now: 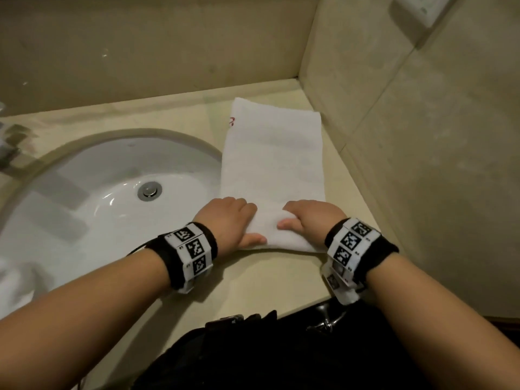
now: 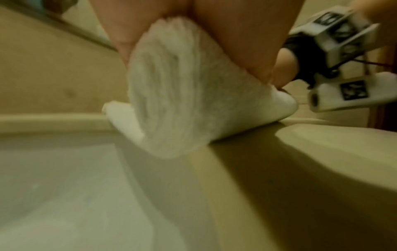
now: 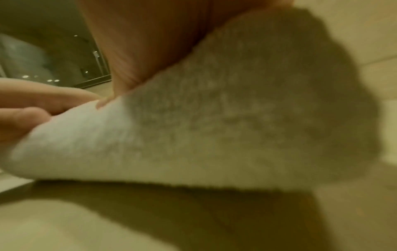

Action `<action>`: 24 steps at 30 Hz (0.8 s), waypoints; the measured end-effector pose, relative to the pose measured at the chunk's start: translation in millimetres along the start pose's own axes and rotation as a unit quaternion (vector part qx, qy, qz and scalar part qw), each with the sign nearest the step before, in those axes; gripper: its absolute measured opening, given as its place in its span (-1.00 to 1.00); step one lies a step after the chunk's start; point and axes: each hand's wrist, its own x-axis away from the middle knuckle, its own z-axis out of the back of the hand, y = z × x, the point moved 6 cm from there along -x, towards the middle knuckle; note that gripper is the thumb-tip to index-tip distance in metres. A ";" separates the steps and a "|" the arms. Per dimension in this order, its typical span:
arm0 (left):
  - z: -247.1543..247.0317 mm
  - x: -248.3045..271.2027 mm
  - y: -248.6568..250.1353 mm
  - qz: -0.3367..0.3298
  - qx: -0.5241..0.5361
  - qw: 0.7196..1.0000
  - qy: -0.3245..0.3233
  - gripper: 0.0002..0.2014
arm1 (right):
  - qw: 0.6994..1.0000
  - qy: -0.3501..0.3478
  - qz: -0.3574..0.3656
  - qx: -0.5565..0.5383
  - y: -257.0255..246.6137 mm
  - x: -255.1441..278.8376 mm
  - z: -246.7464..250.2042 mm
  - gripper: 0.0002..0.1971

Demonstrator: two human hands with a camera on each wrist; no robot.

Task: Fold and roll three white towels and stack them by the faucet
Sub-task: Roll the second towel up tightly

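A white towel [image 1: 274, 161], folded into a long strip with a small red mark near its far left corner, lies on the beige counter [image 1: 253, 280] to the right of the sink [image 1: 92, 192]. Its near end is rolled up. My left hand [image 1: 229, 220] grips the roll's left end and my right hand [image 1: 305, 220] grips its right end, thumbs on the near side. The left wrist view shows the roll's spiral end [image 2: 174, 95] between thumb and fingers. Close up in the right wrist view, the rolled towel [image 3: 193, 135] fills the picture under my palm.
A tiled wall [image 1: 422, 136] stands close on the right and meets the backsplash at a corner behind the towel. More white cloth [image 1: 14, 280] lies at the left edge. A blurred metal fixture [image 1: 11, 147] sits at far left. The sink's drain [image 1: 149, 190] is near the towel.
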 end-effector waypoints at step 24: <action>27.0 -42.6 -23.6 -0.088 0.049 0.995 0.009 -0.29 | 0.997 0.071 -0.031 0.004 3.0 -15.1 21.6 -0.59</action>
